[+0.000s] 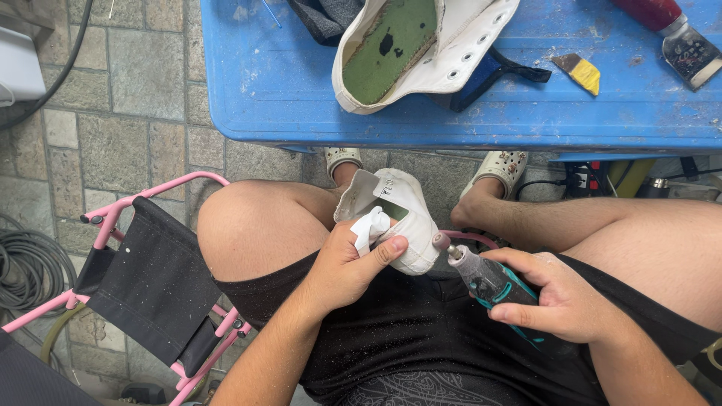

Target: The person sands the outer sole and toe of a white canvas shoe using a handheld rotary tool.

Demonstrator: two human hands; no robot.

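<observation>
My left hand [347, 265] grips a white shoe upper [402, 207] over my lap, thumb pressed on its heel end, with a white strip wrapped around one finger. My right hand [556, 295] holds a grey and teal rotary tool [489, 278]. The tool's small round tip [441, 241] touches the right side of the shoe. A second white shoe upper [421, 45] with a green insole lies open on the blue table [301, 98] ahead.
On the blue table's right side lie a red-handled scraper [681, 37] and a small yellow brush piece [579, 71]. A pink folding stool with black fabric [154, 278] stands at my left. Coiled hose [26, 267] lies on the stone floor.
</observation>
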